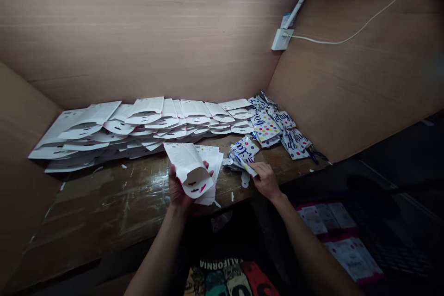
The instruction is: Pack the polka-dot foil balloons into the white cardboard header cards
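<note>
My left hand (178,185) is raised above the bench and shut on a small bundle of white card sleeves (192,169), each with a hanger-shaped cutout and pink marks. My right hand (265,180) pinches the edge of a folded foil balloon packet (244,159) printed with dark blue script. Behind it lies a heap of similar foil packets (277,125) with coloured polka dots and blue lettering. A long overlapping row of white card sleeves (138,120) spreads along the back of the bench, left of that heap.
A scuffed wooden bench (104,208) carries small white card scraps. Cardboard walls (138,41) rise behind and beside it, with a wall socket (281,39) and white cable (347,32) at right. Printed sheets (333,236) lie on a dark surface at lower right. My printed T-shirt (225,280) shows below.
</note>
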A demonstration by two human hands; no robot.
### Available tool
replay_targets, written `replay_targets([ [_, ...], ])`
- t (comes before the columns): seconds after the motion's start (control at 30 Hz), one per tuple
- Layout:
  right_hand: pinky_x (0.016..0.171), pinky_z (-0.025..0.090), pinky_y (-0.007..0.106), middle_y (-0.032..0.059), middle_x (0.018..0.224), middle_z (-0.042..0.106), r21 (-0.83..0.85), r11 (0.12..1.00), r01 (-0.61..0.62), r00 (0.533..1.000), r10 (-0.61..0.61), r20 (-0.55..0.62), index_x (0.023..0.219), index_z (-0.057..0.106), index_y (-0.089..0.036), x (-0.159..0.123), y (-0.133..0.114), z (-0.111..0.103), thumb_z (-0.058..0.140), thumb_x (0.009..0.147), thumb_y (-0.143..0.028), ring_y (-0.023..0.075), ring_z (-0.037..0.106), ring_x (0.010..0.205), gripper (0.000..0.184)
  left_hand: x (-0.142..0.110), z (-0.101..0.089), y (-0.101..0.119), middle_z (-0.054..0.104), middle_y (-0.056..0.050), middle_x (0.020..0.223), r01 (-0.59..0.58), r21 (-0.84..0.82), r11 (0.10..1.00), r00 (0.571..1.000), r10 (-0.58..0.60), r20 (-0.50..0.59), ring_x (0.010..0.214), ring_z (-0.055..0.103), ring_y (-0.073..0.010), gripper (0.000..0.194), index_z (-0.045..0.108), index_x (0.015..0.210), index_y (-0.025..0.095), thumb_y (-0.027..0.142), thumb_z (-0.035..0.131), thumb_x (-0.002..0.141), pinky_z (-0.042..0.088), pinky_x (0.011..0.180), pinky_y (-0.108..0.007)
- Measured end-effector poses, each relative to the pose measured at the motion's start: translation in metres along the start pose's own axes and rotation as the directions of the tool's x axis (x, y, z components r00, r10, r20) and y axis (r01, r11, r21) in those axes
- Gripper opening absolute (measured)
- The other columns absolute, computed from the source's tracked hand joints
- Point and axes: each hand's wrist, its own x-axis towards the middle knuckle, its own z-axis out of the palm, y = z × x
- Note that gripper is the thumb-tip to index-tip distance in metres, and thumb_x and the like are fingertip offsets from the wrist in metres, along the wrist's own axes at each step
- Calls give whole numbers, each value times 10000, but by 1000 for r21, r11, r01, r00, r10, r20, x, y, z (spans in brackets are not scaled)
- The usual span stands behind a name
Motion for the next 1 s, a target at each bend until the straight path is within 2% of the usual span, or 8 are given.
replay_targets([
  [0.1, 810, 542, 375, 119, 987, 767, 153, 988, -28, 967, 66, -245, 1104, 725, -161, -8, -25, -18, 527, 1043, -220, 253, 720, 900, 216, 9, 0, -6, 743, -221, 1281, -1, -5, 1000, 1000, 1, -13, 1198, 715, -408, 835, 442, 1582, 179, 673, 618, 932, 463, 1106, -702],
  [0.17, 784, 559, 351, 110, 976, 760, 251, 967, 50, 965, 18, -261, 1131, 712, -170, -4, -53, -34, 534, 1043, -215, 238, 726, 867, 204, 16, 4, -12, 748, -226, 1262, 27, -10, 1000, 1000, -27, -8, 1181, 722, -406, 835, 480, 1554, 158, 694, 613, 928, 477, 1094, -689],
  [0.3, 971, 570, 413, 146, 1212, 771, 168, 935, 311, 948, -318, 18, 1330, 673, -152, 9, -116, -58, 506, 1008, -87, 274, 727, 1147, 368, 23, 20, -25, 743, -242, 1263, 58, -13, 998, 998, -58, 21, 1136, 733, -396, 856, 532, 1506, 93, 716, 592, 922, 503, 1079, -657],
  [0.43, 1027, 577, 437, 180, 1296, 753, -8, 921, 390, 908, -383, 171, 1362, 672, -82, 12, -157, -57, 554, 957, -25, 300, 710, 1228, 426, 20, 33, -33, 769, -255, 1154, 99, 45, 994, 994, -97, -53, 1041, 755, -399, 884, 600, 1415, 10, 721, 601, 889, 562, 1016, -611],
  [0.63, 1146, 529, 464, 167, 1435, 682, -11, 914, 405, 913, -403, 71, 1474, 599, -71, 1, -173, -26, 489, 984, -33, 296, 646, 1334, 504, 10, 42, -33, 792, -215, 1069, 150, 101, 983, 984, -139, -116, 902, 775, -380, 935, 633, 1380, 6, 764, 607, 834, 626, 868, -531],
  [0.8, 1102, 550, 473, 156, 1335, 738, -24, 919, 394, 919, -395, -18, 1412, 650, -107, 10, -166, 10, 473, 1009, -52, 302, 675, 1270, 444, 8, 43, -39, 773, -228, 1172, 140, 40, 989, 987, -136, -80, 1047, 754, -385, 874, 623, 1388, 23, 736, 555, 888, 574, 1010, -585],
  [0.9, 1062, 558, 495, 184, 1310, 730, -9, 962, 272, 962, -272, -1, 1407, 643, -114, 9, -172, 15, 478, 1033, -111, 319, 661, 1265, 409, 7, 38, -40, 764, -231, 1196, 111, 10, 994, 993, -111, -50, 1130, 729, -417, 854, 621, 1397, 57, 730, 584, 873, 536, 1054, -623],
  [1.0, 1162, 472, 549, 221, 1477, 617, 58, 969, 242, 968, -245, 47, 1536, 521, -93, 2, -187, 6, 570, 1055, -353, 354, 547, 1407, 549, 6, 35, -37, 775, -238, 1137, 86, -34, 996, 992, -89, -87, 1087, 740, -415, 888, 620, 1381, 38, 753, 582, 855, 534, 1043, -640],
])
